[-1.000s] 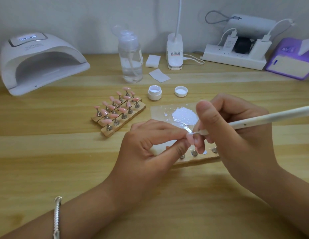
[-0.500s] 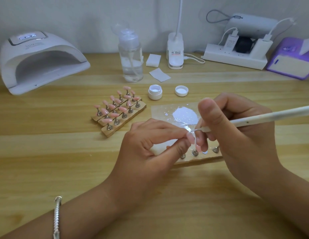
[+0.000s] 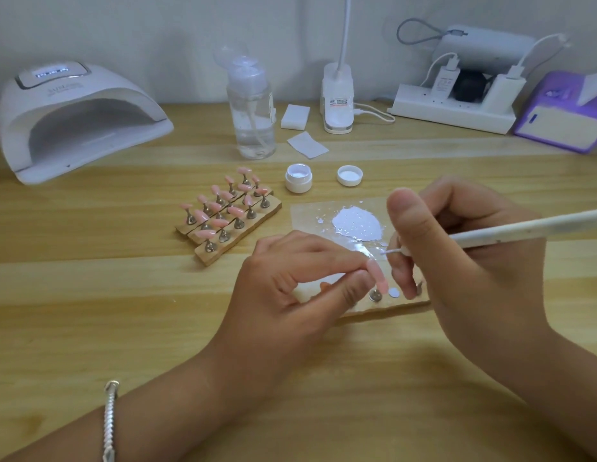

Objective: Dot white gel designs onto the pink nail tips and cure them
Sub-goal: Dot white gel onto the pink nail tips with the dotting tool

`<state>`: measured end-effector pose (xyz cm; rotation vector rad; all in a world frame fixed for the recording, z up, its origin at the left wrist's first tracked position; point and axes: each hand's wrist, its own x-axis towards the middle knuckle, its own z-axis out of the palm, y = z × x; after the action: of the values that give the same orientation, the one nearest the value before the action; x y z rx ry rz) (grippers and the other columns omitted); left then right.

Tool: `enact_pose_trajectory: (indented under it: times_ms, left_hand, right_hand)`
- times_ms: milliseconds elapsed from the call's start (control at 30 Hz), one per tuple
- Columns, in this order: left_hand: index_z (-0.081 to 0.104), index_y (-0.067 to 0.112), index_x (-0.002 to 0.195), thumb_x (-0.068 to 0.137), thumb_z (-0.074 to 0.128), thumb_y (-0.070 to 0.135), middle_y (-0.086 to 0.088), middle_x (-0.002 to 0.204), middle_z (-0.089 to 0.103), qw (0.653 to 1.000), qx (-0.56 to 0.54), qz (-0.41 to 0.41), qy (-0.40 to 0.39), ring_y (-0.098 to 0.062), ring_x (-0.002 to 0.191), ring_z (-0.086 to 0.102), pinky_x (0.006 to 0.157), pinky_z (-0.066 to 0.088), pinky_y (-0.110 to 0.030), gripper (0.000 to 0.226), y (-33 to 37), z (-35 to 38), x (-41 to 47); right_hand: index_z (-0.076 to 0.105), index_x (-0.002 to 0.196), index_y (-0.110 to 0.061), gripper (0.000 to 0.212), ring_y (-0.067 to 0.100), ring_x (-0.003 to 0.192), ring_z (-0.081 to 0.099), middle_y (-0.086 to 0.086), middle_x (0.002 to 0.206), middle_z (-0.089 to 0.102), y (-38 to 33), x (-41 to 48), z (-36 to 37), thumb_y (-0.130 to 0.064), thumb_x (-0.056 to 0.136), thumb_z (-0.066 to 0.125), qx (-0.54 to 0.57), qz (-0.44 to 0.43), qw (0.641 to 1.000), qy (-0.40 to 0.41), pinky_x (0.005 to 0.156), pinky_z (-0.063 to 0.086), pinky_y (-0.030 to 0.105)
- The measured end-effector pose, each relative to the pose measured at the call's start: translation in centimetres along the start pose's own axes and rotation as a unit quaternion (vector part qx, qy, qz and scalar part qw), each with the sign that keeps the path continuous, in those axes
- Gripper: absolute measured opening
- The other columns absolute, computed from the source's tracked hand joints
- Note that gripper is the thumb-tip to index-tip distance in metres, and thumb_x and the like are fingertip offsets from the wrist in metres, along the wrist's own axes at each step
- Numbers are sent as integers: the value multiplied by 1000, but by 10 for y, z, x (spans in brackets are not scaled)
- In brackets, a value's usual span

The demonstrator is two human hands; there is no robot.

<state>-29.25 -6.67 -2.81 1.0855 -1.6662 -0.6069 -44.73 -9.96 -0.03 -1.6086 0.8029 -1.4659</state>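
A wooden worktop (image 3: 90,311) is shown with a white curing lamp (image 3: 74,118) set at its far left corner. Toward the front edge, the left hand (image 3: 290,295) and right hand (image 3: 473,261) are held close together over a wooden strip (image 3: 390,306). Near the middle, a rack of pink nail tips (image 3: 229,215) is laid just left of a clear sheet (image 3: 307,211) bearing white gel (image 3: 355,225), with an open gel jar (image 3: 298,177) beyond it. A white dotting pen (image 3: 523,228) is gripped by the right fingers, its fine end just beside one pink nail tip (image 3: 377,276) pinched between left thumb and forefinger; contact cannot be told.
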Motion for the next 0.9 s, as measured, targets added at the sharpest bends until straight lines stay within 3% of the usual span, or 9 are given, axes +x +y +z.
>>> enact_pose_trajectory:
  times_ms: [133,233,600,900]
  left_hand:
    - [78,29,84,86,73,25,16,86,72,1000,9,-9,-1,-15,89,67,87,43,-54,6,0,0,-1]
    - [80,24,84,86,72,23,14,82,72,1000,13,-12,-6,-18,86,67,87,44,-54,8,1,0,-1]
    - [80,25,84,87,71,27,15,82,71,1000,12,-13,-6,-18,86,66,84,45,-56,10,3,0,0]
    - [80,28,85,88,69,31,14,84,72,1000,18,-6,-7,-17,86,67,86,44,-54,11,3,0,0]
  right_hand:
    - [50,61,-9,38,23,35,52,5,46,53,2,-1,1,-25,94,60,4,3,1000,-12,40,42,25]
    - [49,61,-9,37,23,36,54,9,46,54,3,-2,2,-22,94,58,4,-5,1000,-18,42,42,22]
    - [50,63,-5,37,25,36,53,4,46,55,4,-3,0,-22,94,58,-10,0,1000,-24,38,41,32]
    - [51,63,-5,39,24,36,52,7,47,55,5,-3,1,-22,97,62,-5,4,1000,-25,40,40,23]
